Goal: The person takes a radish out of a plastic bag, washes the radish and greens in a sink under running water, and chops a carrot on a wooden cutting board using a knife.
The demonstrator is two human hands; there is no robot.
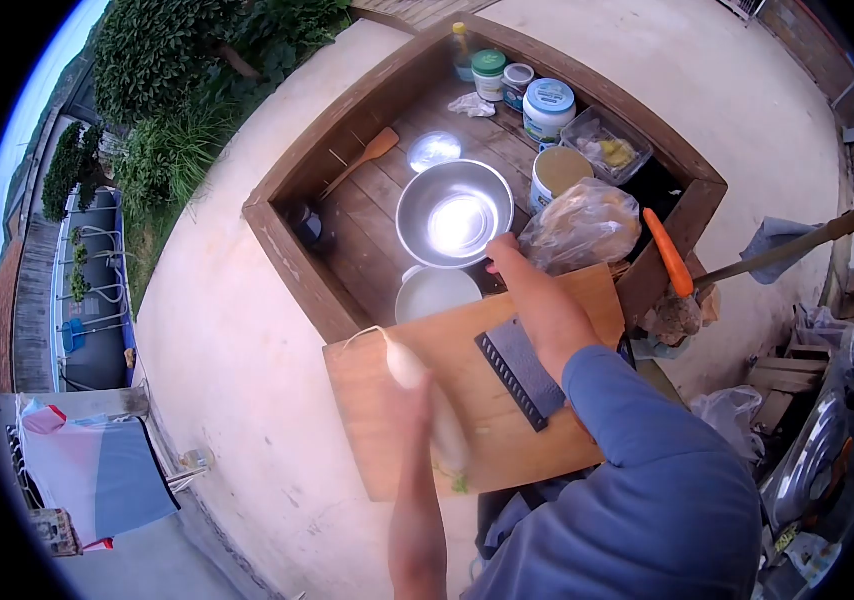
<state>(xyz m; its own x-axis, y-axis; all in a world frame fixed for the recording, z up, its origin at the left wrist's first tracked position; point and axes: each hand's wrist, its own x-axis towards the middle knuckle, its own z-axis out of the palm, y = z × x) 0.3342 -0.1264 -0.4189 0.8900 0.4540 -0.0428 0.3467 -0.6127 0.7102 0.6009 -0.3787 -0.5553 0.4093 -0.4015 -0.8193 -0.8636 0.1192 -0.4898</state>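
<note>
Apparently whole and uncut, a long white radish (447, 430) lies on the left part of a wooden board (492, 460), its thin root pointing far and its leafy stub near. A person's left hand (409, 402) rests against its left side, too blurred to tell how far the fingers are curled or how firmly they grip. Just right of it lies a flat dark tool (522, 372) with a slotted edge, untouched by either hand. The right hand (499, 252) reaches far across to the near right rim of a shiny metal bowl (455, 213); its fingers look drawn together, but whether they hold anything cannot be told. Judging by the intact radish and the absence of visible slices, the preparation appears to be at an early stage, with any cutting left to do. Beyond the board, a raised-sided wooden counter (292, 272) carries a white bowl (437, 293), a wooden spatula (379, 147) and a plastic bag (587, 225). An unpeeled-looking carrot (669, 252) sits at right.
</note>
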